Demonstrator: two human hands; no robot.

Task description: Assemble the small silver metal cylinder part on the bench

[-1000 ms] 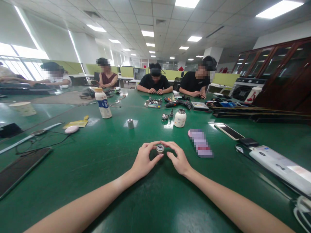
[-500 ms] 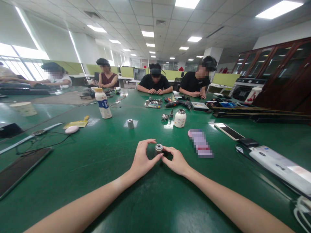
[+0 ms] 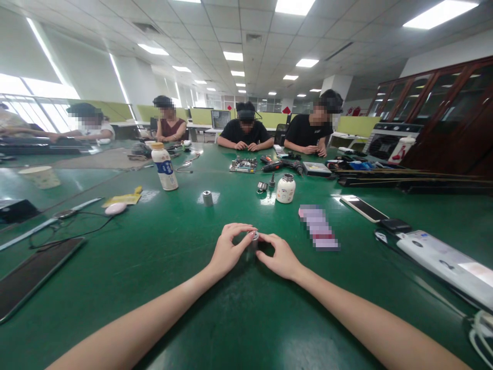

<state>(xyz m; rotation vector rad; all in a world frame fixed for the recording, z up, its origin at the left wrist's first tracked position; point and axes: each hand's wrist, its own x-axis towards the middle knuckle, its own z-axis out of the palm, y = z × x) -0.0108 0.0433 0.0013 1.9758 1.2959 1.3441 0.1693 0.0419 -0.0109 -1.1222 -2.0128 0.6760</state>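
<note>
Head view shows left hand (image 3: 226, 253) and right hand (image 3: 283, 258) both clamped on one upright grey metal cylinder (image 3: 252, 248).

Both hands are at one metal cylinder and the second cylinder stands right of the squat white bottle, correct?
Not quite: the head view shows the second cylinder left of the squat white bottle. The left hand and right hand are at one metal cylinder.

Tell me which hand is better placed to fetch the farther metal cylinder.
Probably the left hand: the farther cylinder stands ahead on that side, nearer to it than to the right hand, which is at the near cylinder and might steady it.
</note>
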